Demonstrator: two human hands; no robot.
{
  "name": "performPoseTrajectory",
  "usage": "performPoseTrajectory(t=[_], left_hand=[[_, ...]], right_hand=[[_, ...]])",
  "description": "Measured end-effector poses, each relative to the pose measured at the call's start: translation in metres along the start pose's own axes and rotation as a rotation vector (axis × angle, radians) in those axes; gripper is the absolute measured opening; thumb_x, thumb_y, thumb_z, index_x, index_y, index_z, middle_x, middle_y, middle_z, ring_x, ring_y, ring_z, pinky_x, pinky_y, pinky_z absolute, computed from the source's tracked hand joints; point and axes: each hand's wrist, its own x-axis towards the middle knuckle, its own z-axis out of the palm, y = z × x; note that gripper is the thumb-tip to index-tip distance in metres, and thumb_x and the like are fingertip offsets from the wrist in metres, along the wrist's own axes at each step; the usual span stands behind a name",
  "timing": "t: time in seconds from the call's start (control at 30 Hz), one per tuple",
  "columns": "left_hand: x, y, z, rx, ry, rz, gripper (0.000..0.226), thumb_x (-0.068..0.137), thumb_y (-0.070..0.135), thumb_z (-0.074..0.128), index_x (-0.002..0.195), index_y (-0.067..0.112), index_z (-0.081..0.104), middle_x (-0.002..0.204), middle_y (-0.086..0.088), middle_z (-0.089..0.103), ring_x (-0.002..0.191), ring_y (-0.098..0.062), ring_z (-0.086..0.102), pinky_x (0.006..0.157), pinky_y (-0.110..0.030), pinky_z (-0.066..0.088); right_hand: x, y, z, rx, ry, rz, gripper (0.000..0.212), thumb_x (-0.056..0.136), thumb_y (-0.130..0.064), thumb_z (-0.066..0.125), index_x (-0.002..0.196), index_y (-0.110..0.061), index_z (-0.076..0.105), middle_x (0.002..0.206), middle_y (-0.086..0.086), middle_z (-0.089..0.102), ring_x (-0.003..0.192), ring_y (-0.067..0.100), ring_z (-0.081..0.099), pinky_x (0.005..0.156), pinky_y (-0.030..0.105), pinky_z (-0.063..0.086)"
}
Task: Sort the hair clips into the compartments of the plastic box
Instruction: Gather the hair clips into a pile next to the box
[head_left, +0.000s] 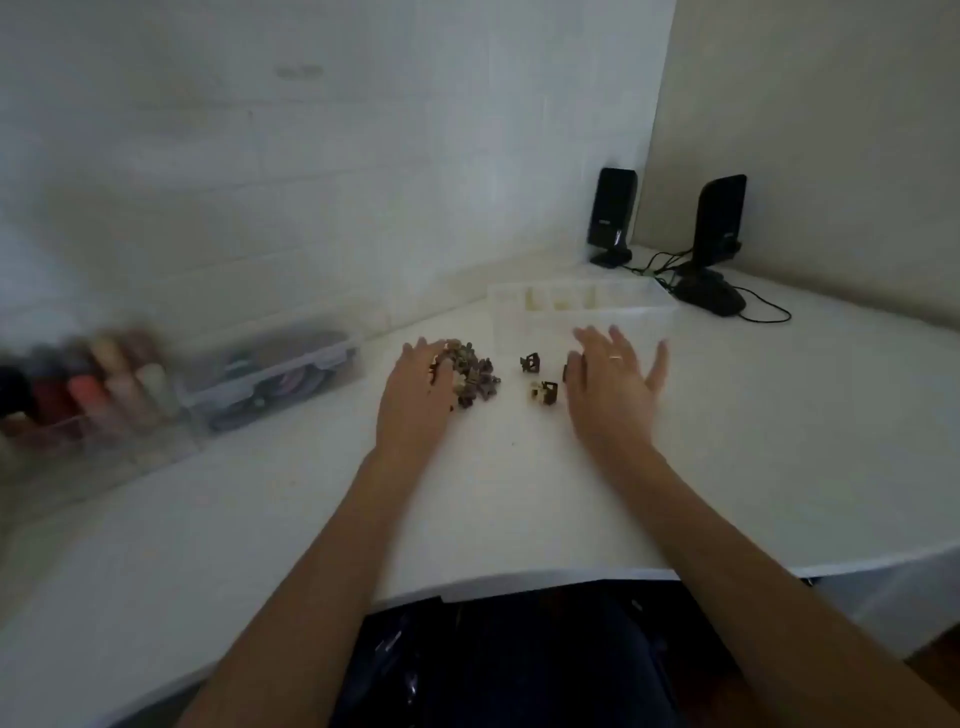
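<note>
Both hands reach over the loose hair clips, with sorting apparently yet to begin.

At the far left a rack of small bottles (88, 384) and a clear lidded case (270, 374) stand blurred on the white surface (519, 493). The left hand (415, 395) lies flat, fingers loosely curled over the 9 o'clock edge of the clip pile (475, 376), touching it but gripping nothing I can make out. Two stray clips, a dark clip (530, 362) and a dark-and-cream clip (544, 392), lie between the hands, nearer the right one. The right hand (613, 384) hovers splayed wide and empty; the strays sit at its 9 o'clock, and the plastic box (582, 306), compartments seemingly empty, sits just beyond at its 12 o'clock. So the right hand is better placed for the strays and the box. Two black speakers (719, 228) stand in the far corner.
</note>
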Motion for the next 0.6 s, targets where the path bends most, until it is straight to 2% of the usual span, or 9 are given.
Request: performPoseTrajectory(t=[0.07, 0.13, 0.17, 0.27, 0.33, 0.4, 0.5, 0.53, 0.6], left_hand=[[0.019, -0.003, -0.001, -0.003, 0.008, -0.065, 0.039, 0.1, 0.029, 0.037, 0.136, 0.018, 0.048, 0.152, -0.002, 0.035, 0.145, -0.016, 0.021, 0.118, -0.032, 0.016], [0.039, -0.007, -0.001, -0.054, -0.075, -0.15, 0.037, 0.101, 0.024, 0.035, 0.134, 0.016, 0.05, 0.148, -0.005, 0.041, 0.141, -0.021, 0.03, 0.118, -0.035, 0.02], [0.05, -0.01, 0.0, -0.077, -0.108, -0.194, 0.038, 0.1, 0.025, 0.035, 0.133, 0.017, 0.051, 0.146, -0.007, 0.044, 0.139, -0.023, 0.035, 0.117, -0.037, 0.024], [0.069, -0.01, 0.006, -0.179, -0.18, -0.325, 0.04, 0.096, 0.037, 0.038, 0.132, 0.022, 0.05, 0.144, -0.007, 0.047, 0.13, -0.027, 0.045, 0.111, -0.044, 0.035], [0.073, -0.014, 0.015, -0.157, -0.165, -0.346, 0.039, 0.099, 0.018, 0.032, 0.136, 0.019, 0.045, 0.146, -0.007, 0.043, 0.132, -0.028, 0.042, 0.114, -0.042, 0.028], [0.07, -0.014, 0.022, -0.148, -0.136, -0.319, 0.04, 0.098, 0.01, 0.031, 0.134, 0.017, 0.046, 0.145, -0.007, 0.045, 0.131, -0.026, 0.042, 0.113, -0.034, 0.026], [0.056, 0.0, 0.026, -0.153, -0.18, -0.326, 0.035, 0.1, 0.02, 0.032, 0.123, 0.017, 0.059, 0.137, -0.004, 0.053, 0.126, -0.021, 0.046, 0.098, -0.021, 0.026], [0.051, 0.006, 0.028, -0.195, -0.2, -0.338, 0.037, 0.101, 0.026, 0.031, 0.119, 0.017, 0.062, 0.133, -0.002, 0.056, 0.123, -0.021, 0.049, 0.098, -0.022, 0.028], [0.041, 0.021, 0.033, -0.241, -0.214, -0.317, 0.044, 0.1, 0.036, 0.028, 0.124, 0.016, 0.059, 0.131, -0.006, 0.058, 0.119, -0.026, 0.053, 0.103, -0.034, 0.038]], right_hand=[[0.008, 0.013, -0.001, 0.012, 0.056, 0.268, 0.044, 0.099, -0.039, 0.025, 0.139, -0.026, 0.037, 0.146, -0.003, 0.042, 0.142, 0.018, 0.022, 0.113, 0.05, -0.006], [0.017, 0.031, 0.004, 0.06, -0.047, 0.486, 0.05, 0.097, -0.046, 0.023, 0.142, -0.025, 0.031, 0.151, 0.003, 0.034, 0.141, 0.026, 0.023, 0.115, 0.052, 0.008], [0.022, 0.036, 0.008, 0.096, -0.103, 0.524, 0.054, 0.096, -0.049, 0.022, 0.143, -0.023, 0.031, 0.151, 0.007, 0.032, 0.14, 0.03, 0.022, 0.114, 0.052, 0.012], [0.033, 0.038, 0.016, 0.184, -0.188, 0.433, 0.06, 0.096, -0.053, 0.022, 0.14, -0.016, 0.037, 0.143, 0.013, 0.044, 0.137, 0.032, 0.028, 0.115, 0.047, 0.014], [0.034, 0.035, 0.017, 0.283, -0.199, 0.353, 0.057, 0.096, -0.052, 0.023, 0.136, -0.016, 0.043, 0.135, 0.011, 0.053, 0.128, 0.029, 0.041, 0.112, 0.044, 0.023], [0.032, 0.033, 0.014, 0.399, -0.2, 0.334, 0.05, 0.098, -0.048, 0.025, 0.132, -0.017, 0.046, 0.127, 0.008, 0.057, 0.118, 0.027, 0.049, 0.104, 0.038, 0.033], [0.031, 0.033, 0.006, 0.538, -0.186, 0.379, 0.048, 0.1, -0.045, 0.023, 0.125, -0.016, 0.051, 0.119, 0.007, 0.058, 0.105, 0.022, 0.051, 0.085, 0.03, 0.034], [0.031, 0.033, 0.005, 0.585, -0.182, 0.403, 0.05, 0.1, -0.047, 0.022, 0.123, -0.015, 0.053, 0.117, 0.007, 0.058, 0.105, 0.022, 0.051, 0.084, 0.029, 0.033], [0.031, 0.03, 0.003, 0.595, -0.185, 0.407, 0.054, 0.1, -0.048, 0.02, 0.122, -0.013, 0.054, 0.118, 0.009, 0.059, 0.11, 0.025, 0.051, 0.085, 0.029, 0.031]])
